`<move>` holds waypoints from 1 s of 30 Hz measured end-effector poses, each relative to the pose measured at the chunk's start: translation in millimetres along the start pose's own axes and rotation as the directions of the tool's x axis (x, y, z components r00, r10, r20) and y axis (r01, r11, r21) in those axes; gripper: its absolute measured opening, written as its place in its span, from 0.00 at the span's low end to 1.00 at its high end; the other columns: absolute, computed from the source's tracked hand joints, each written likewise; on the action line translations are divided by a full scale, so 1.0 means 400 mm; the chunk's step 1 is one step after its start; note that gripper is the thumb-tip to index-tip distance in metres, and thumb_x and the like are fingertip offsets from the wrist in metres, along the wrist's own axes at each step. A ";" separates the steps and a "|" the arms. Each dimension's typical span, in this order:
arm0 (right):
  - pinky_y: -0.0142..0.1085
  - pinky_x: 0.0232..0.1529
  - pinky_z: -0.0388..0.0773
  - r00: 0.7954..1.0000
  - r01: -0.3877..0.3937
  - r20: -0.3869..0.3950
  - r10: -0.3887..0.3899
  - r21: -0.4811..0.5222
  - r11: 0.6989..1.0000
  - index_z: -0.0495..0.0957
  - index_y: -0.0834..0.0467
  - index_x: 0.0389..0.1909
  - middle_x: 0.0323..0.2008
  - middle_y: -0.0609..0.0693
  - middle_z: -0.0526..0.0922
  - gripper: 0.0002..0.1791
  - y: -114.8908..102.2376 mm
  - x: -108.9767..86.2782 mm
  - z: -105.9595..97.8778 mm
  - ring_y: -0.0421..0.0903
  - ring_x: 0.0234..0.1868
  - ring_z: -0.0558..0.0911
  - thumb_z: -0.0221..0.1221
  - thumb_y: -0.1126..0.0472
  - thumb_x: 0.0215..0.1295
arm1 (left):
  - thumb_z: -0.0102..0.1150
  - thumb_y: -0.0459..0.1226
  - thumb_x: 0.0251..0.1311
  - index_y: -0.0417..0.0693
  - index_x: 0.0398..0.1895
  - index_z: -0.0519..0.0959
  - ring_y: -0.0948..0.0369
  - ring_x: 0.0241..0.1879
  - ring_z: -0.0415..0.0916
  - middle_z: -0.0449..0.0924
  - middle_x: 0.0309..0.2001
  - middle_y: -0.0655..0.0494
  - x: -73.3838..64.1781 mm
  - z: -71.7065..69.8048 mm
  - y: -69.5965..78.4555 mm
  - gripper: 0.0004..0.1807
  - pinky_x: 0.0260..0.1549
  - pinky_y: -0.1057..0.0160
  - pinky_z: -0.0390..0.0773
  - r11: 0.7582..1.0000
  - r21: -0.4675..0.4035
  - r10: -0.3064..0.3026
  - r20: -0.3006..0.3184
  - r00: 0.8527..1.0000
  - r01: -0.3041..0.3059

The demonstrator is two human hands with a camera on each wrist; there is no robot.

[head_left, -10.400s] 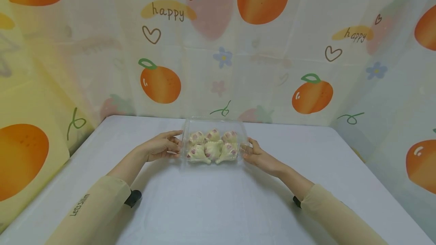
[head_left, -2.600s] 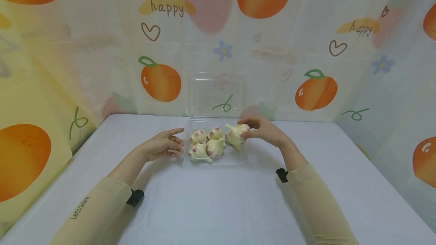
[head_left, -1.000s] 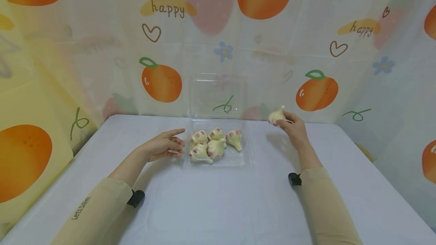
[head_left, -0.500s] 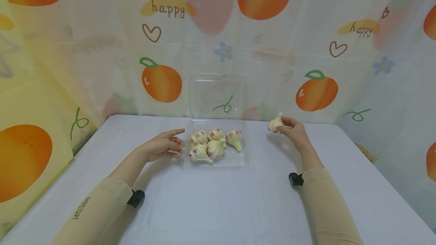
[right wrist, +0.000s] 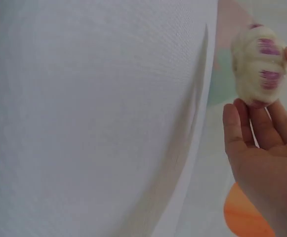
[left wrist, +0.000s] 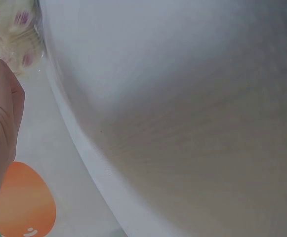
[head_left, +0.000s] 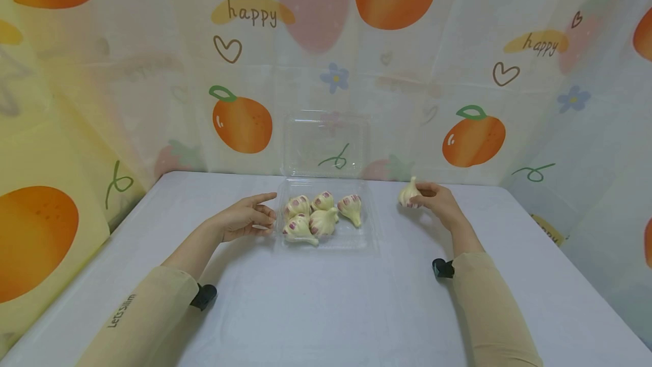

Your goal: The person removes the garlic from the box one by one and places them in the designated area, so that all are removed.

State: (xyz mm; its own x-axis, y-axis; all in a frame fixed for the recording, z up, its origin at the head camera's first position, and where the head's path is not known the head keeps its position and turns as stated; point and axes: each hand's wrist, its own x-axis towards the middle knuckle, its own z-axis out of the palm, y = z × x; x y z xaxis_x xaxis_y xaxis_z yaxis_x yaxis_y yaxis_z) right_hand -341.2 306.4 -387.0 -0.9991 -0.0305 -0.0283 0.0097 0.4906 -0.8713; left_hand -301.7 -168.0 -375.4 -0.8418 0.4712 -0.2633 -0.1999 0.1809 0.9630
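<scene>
My right hand [head_left: 441,203] grips a garlic bulb [head_left: 409,194] by its side, stem up, low over the right of the table; whether the bulb touches the cloth I cannot tell. Purple patches on that bulb show between thumb and fingers in the right wrist view. My left hand [head_left: 244,218] lies along the left side of a clear plastic box [head_left: 368,239], index finger straight, the others slightly bent. Several more garlic bulbs [head_left: 323,222] sit in the box, packed at its left, with a lone bulb [head_left: 350,208] at its back right. The hinged lid [head_left: 305,140] stands upright behind.
A white cloth covers the table [head_left: 326,310]. Close behind its back edge hangs a curtain [head_left: 387,84] printed with oranges and strawberries, and similar cloth encloses both sides.
The lid has swung up from the closed box. My right hand has taken a garlic bulb from the box's front right, carried it right, then lowered it. My left hand stays beside the box.
</scene>
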 end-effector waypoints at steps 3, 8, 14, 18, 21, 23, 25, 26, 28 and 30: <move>0.49 0.72 0.66 1.000 -0.023 0.014 0.023 -0.008 1.000 0.63 0.65 0.71 0.69 0.66 0.69 0.35 0.002 -0.002 -0.002 0.57 0.66 0.70 0.61 0.58 0.66 | 0.53 0.27 0.64 0.46 0.80 0.40 0.64 0.35 0.78 0.73 0.42 0.54 0.001 0.002 0.002 0.46 0.40 0.69 0.83 1.000 0.001 0.001 0.002 1.000 -0.001; 0.49 0.70 0.69 0.999 -0.001 0.033 0.005 -0.118 0.993 0.66 0.68 0.68 0.65 0.67 0.73 0.31 0.004 -0.003 -0.002 0.56 0.63 0.75 0.59 0.60 0.67 | 0.53 0.27 0.64 0.46 0.80 0.40 0.64 0.35 0.77 0.74 0.43 0.53 0.003 0.004 0.005 0.46 0.40 0.69 0.83 1.000 0.009 0.001 0.009 1.000 -0.001; 0.52 0.66 0.72 1.000 0.007 0.026 0.000 -0.257 0.966 0.69 0.67 0.66 0.64 0.67 0.75 0.28 -0.005 0.003 0.009 0.62 0.65 0.73 0.57 0.62 0.66 | 0.53 0.26 0.64 0.48 0.80 0.42 0.63 0.36 0.78 0.74 0.44 0.50 0.005 0.001 0.003 0.46 0.40 0.69 0.83 1.000 0.015 -0.012 0.010 1.000 0.012; 0.53 0.67 0.72 1.000 -0.016 -0.017 0.012 -0.229 0.973 0.68 0.67 0.67 0.65 0.68 0.73 0.28 -0.012 -0.001 0.009 0.62 0.66 0.72 0.54 0.64 0.67 | 0.53 0.26 0.64 0.47 0.80 0.41 0.64 0.36 0.78 0.74 0.44 0.51 0.002 0.004 0.001 0.46 0.40 0.70 0.84 1.000 0.006 -0.011 0.013 1.000 0.011; 0.51 0.67 0.71 0.997 -0.009 -0.078 -0.006 -0.192 0.981 0.67 0.68 0.67 0.65 0.68 0.73 0.28 -0.018 -0.007 0.007 0.62 0.66 0.72 0.53 0.64 0.67 | 0.53 0.26 0.64 0.46 0.80 0.40 0.64 0.36 0.78 0.74 0.43 0.52 0.000 0.006 0.001 0.46 0.39 0.70 0.84 1.000 0.009 -0.003 0.019 1.000 0.002; 0.51 0.67 0.71 0.991 0.003 -0.130 -0.024 -0.164 0.986 0.68 0.68 0.67 0.65 0.68 0.73 0.27 -0.025 -0.009 0.006 0.62 0.66 0.72 0.52 0.64 0.67 | 0.53 0.26 0.63 0.46 0.80 0.41 0.64 0.35 0.78 0.74 0.43 0.52 0.000 0.007 0.001 0.46 0.39 0.71 0.83 1.000 0.008 0.000 0.015 1.000 0.000; 0.51 0.68 0.70 0.984 0.008 -0.175 -0.032 -0.135 0.991 0.68 0.67 0.67 0.65 0.67 0.73 0.27 -0.034 -0.012 0.006 0.62 0.66 0.71 0.52 0.64 0.67 | 0.53 0.26 0.64 0.46 0.80 0.41 0.64 0.35 0.78 0.74 0.43 0.51 0.000 0.007 0.002 0.46 0.39 0.71 0.83 1.000 0.014 0.006 0.016 1.000 -0.006; 0.52 0.69 0.69 0.981 0.009 -0.192 -0.032 -0.124 0.992 0.68 0.66 0.67 0.66 0.67 0.72 0.27 -0.039 -0.012 0.006 0.62 0.66 0.71 0.52 0.63 0.68 | 0.52 0.26 0.64 0.45 0.80 0.41 0.64 0.35 0.79 0.74 0.43 0.51 0.000 0.007 0.002 0.46 0.39 0.70 0.83 1.000 0.017 0.008 0.015 1.000 -0.008; 0.52 0.69 0.69 0.975 0.013 -0.220 -0.037 -0.106 0.994 0.68 0.65 0.67 0.66 0.66 0.72 0.27 -0.049 -0.013 0.007 0.61 0.67 0.71 0.52 0.63 0.68 | 0.52 0.26 0.64 0.45 0.80 0.41 0.64 0.35 0.79 0.74 0.43 0.51 0.000 0.006 0.002 0.46 0.40 0.70 0.83 1.000 0.018 0.007 0.011 1.000 -0.008; 0.51 0.69 0.69 0.968 0.024 -0.245 -0.043 -0.081 0.996 0.69 0.64 0.67 0.66 0.65 0.73 0.27 -0.057 -0.013 0.009 0.60 0.67 0.71 0.54 0.63 0.68 | 0.52 0.26 0.64 0.46 0.80 0.41 0.64 0.35 0.79 0.75 0.43 0.51 0.000 0.004 0.001 0.46 0.40 0.70 0.84 1.000 0.022 0.006 0.009 1.000 -0.006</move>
State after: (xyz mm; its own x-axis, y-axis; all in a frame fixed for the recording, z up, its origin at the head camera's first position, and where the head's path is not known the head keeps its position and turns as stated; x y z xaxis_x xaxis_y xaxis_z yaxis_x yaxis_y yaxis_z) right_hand -336.0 292.2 -368.9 -0.9780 0.1630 0.1304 -0.0174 0.5588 -0.8291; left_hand -301.0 -166.4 -375.0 -0.8382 0.4804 -0.2581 -0.1836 0.1971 0.9630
